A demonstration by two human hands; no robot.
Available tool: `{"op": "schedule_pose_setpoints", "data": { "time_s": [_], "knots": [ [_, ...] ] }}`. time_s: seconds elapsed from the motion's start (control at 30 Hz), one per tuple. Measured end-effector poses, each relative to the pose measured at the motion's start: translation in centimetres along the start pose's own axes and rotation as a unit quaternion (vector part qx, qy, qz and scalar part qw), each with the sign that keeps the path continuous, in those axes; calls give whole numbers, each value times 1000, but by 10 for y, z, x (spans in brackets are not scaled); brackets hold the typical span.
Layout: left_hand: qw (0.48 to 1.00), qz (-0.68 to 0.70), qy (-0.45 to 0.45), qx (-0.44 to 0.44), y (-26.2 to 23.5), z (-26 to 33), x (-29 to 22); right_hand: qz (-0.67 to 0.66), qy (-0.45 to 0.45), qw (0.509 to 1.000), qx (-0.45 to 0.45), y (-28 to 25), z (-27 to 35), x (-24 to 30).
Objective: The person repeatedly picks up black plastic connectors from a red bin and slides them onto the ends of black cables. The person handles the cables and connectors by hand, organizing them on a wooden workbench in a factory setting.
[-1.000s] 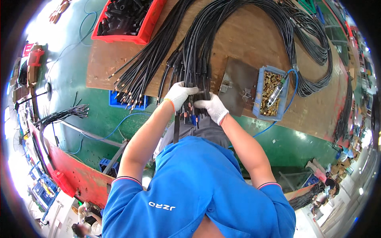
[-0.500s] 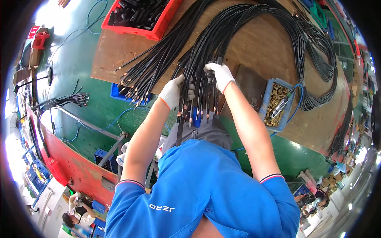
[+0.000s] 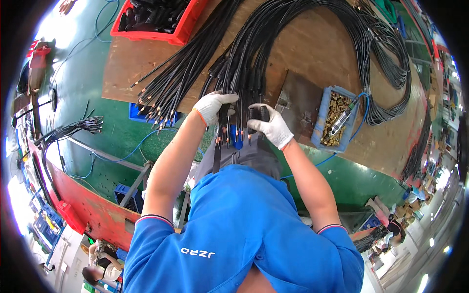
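Both my hands wear white gloves and work at the near end of a thick bundle of black cables (image 3: 254, 53), whose bare copper tips hang past the table edge over my lap. Around some of the cables my left hand (image 3: 211, 108) is closed, thumb stretched across them. My right hand (image 3: 274, 129) pinches short black sleeves (image 3: 259, 114) beside the cable ends; how many it holds I cannot tell. More black sleeves (image 3: 218, 67) sit on the cables just beyond my left hand. Farther left, a second bunch of copper-tipped cables (image 3: 178, 80) lies fanned out on the table.
A red crate (image 3: 146, 35) of black sleeves stands at the table's far left. On the right, a blue bin (image 3: 320, 119) holds brass fittings, with a hose-fed tool (image 3: 342, 120) across it. A dark metal plate (image 3: 300, 100) lies on the wooden table (image 3: 317, 49). Cable coils (image 3: 391, 73) lie far right.
My right hand has come toward me, from among the cables to near their tips, and now shows black sleeves in its fingers. My left hand stays on the bundle, its thumb now across it.
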State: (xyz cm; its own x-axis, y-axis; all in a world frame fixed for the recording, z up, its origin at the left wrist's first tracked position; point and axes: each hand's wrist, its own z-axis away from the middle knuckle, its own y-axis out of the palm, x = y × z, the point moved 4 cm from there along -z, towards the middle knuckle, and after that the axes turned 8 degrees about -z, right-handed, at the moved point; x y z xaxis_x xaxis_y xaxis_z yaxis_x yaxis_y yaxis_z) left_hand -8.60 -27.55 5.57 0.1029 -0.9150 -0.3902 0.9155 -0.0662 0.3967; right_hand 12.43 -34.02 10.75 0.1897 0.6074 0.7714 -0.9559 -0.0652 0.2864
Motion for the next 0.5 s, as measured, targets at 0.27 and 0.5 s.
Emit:
{"op": "schedule_pose_setpoints", "data": {
  "time_s": [0.27,0.5],
  "knots": [
    [1000,-7,14,5,29,11,-3,16,89,993,71,2,48,-18],
    [993,-89,67,-26,33,9,-5,100,109,984,103,-2,73,-25]
  ]
}}
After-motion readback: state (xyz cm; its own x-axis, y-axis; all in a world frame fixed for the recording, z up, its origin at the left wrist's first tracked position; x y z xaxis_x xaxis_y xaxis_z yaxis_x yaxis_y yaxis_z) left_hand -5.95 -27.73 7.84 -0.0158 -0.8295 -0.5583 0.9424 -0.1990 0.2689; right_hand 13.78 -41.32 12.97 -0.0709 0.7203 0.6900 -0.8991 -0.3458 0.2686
